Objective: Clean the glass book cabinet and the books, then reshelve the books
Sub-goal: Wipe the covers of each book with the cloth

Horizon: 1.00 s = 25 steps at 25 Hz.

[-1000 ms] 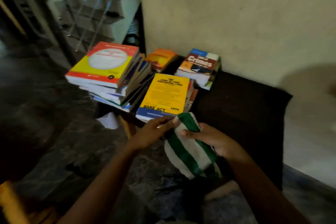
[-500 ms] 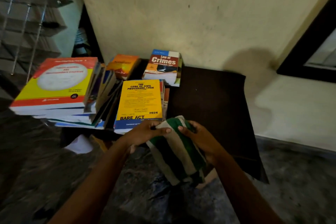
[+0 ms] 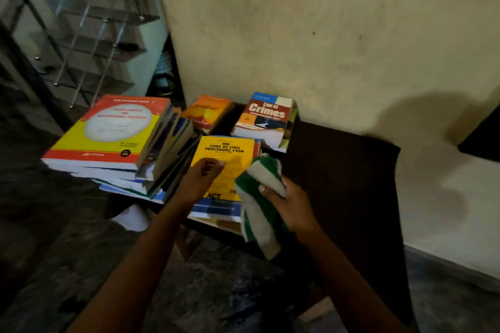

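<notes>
Right hand (image 3: 286,203): gripped the green-and-white striped cloth (image 3: 258,178), fingers wrapped round its bunched middle. One end poked up and the other hung down past the near edge of the worktop (image 3: 338,170).
Left hand (image 3: 200,184): over the yellow book (image 3: 227,151), fingers loosely curled with nothing in them. Whether the tips touched the cover, couldn't tell.
Yellow book: flat, face up, titled "The Code of Civil Procedure, 1908". It topped a short pile at the worktop's near edge, just left of the cloth.
Tall stack (image 3: 113,132): left of the left hand, with a red-and-yellow cover on top. The lower books were fanned askew and jutted out over the worktop's left edge.
Back row: an orange book (image 3: 208,112) and Law of Crimes (image 3: 266,116) by the wall, a gap between them.
Room to move: the dark worktop ran open from the cloth to its right edge.
Glass cabinet (image 3: 89,35): far left beyond the stack, well apart from both hands.
</notes>
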{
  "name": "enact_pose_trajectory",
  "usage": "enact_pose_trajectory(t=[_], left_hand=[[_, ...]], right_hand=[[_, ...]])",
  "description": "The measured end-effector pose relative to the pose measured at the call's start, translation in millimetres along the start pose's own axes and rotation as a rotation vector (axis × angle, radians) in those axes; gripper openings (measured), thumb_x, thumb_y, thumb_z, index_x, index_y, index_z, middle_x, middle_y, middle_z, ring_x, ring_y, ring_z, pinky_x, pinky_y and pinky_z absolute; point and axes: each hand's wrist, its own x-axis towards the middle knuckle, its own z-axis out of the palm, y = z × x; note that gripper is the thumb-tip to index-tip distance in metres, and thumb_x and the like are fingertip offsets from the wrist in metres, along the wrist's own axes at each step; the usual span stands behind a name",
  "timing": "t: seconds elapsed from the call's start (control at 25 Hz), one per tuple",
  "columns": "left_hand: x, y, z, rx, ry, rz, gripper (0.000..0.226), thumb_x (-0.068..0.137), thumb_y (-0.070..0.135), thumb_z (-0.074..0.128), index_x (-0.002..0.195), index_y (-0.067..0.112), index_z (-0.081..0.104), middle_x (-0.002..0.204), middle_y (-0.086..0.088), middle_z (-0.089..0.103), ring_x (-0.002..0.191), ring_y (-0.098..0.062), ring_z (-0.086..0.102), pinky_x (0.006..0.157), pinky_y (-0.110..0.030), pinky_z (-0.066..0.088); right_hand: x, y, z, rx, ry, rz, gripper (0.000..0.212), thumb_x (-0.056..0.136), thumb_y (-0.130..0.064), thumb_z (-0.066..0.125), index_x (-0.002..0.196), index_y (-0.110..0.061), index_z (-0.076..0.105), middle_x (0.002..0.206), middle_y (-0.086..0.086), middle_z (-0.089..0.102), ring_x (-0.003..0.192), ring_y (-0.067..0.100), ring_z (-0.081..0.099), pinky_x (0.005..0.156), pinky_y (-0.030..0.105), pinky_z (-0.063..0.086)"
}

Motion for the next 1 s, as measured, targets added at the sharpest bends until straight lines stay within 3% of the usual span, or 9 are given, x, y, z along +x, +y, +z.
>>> enact_pose_trajectory(t=[0.08,0.12,0.24,0.32,0.48,0.64,0.76,0.92,1.0], left_hand=[[27.1,-24.9,-16.6,0.389,0.083,-0.133,0.085,0.066,0.074,0.056,0.120,0.008,0.057,0.119,-0.016,0.059,0.114,-0.026,0.056,0.094,-0.041,0.044],[35.0,-34.1,-21.5,0.520,0.062,-0.227,0.094,0.062,0.076,0.055,0.123,0.006,0.055,0.124,-0.019,0.057,0.117,-0.032,0.053,0.093,-0.040,0.043],[41.5,-37.4,-21.8,0.529,0.037,-0.302,0.058,0.075,0.051,0.072,0.101,0.000,0.065,0.106,-0.021,0.064,0.099,-0.029,0.061,0.071,-0.030,0.039],[44.7,-37.9,-24.7,0.517,0.071,-0.309,0.043,0.075,0.043,0.074,0.086,0.003,0.067,0.093,-0.019,0.066,0.087,-0.026,0.063,0.066,-0.025,0.036],[43.1,-39.4,-25.8,0.383,0.074,-0.321,0.056,0.074,0.039,0.077,0.116,0.005,0.063,0.108,-0.012,0.065,0.100,-0.024,0.062,0.076,-0.025,0.041],[41.6,-32.9,-24.7,0.324,0.066,-0.265,0.047,0.078,0.025,0.075,0.117,0.004,0.060,0.116,-0.014,0.065,0.100,-0.026,0.063,0.083,-0.031,0.048],[32.0,-27.1,-24.8,0.269,0.080,-0.210,0.052,0.083,0.021,0.070,0.126,0.004,0.047,0.121,-0.017,0.060,0.101,-0.031,0.062,0.087,-0.041,0.051],[9.0,-4.4,-25.4,-0.047,0.034,-0.167,0.030,0.095,0.010,0.049,0.124,0.003,0.046,0.111,-0.014,0.060,0.077,-0.015,0.063,0.058,-0.018,0.055],[-0.7,5.4,-18.5,-0.264,0.021,-0.164,0.026,0.096,0.010,0.046,0.122,0.008,0.050,0.109,-0.014,0.062,0.072,-0.012,0.068,0.055,-0.019,0.054]], right_hand=[[26.4,0.8,-8.8,-0.097,0.006,0.009,0.033,0.086,-0.031,0.065,0.115,-0.017,0.060,0.107,0.004,0.067,0.099,0.018,0.062,0.083,0.031,0.050],[38.1,0.0,-11.2,-0.156,-0.010,0.000,0.036,0.086,-0.032,0.064,0.118,-0.015,0.059,0.109,0.005,0.066,0.100,0.020,0.061,0.082,0.032,0.049],[64.1,4.3,-15.1,-0.243,-0.076,-0.012,0.043,0.088,-0.036,0.059,0.125,-0.014,0.055,0.118,0.008,0.063,0.108,0.025,0.059,0.083,0.028,0.046],[72.3,9.8,-14.4,-0.249,-0.133,0.006,0.044,0.089,-0.035,0.059,0.127,-0.014,0.054,0.121,0.007,0.061,0.111,0.024,0.057,0.080,0.022,0.041],[79.9,14.4,-9.8,-0.186,-0.183,0.120,0.042,0.088,-0.035,0.060,0.124,-0.012,0.056,0.119,0.009,0.061,0.111,0.026,0.057,0.079,0.023,0.040],[92.7,12.1,-17.3,-0.069,-0.283,0.388,0.042,0.079,-0.032,0.069,0.118,-0.018,0.059,0.116,0.007,0.064,0.104,0.028,0.060,0.093,0.037,0.048],[85.6,5.0,-24.2,0.033,-0.358,0.451,0.031,0.080,-0.016,0.068,0.110,-0.014,0.060,0.107,0.013,0.066,0.095,0.031,0.064,0.090,0.047,0.051],[70.3,-7.1,-35.0,0.313,-0.198,0.493,0.034,0.078,-0.014,0.072,0.110,-0.010,0.063,0.094,0.012,0.070,0.083,0.028,0.067,0.075,0.040,0.056],[63.4,-13.9,-46.8,0.472,-0.111,0.514,0.026,0.083,-0.012,0.064,0.108,-0.019,0.061,0.094,0.011,0.068,0.084,0.028,0.065,0.072,0.037,0.052]])
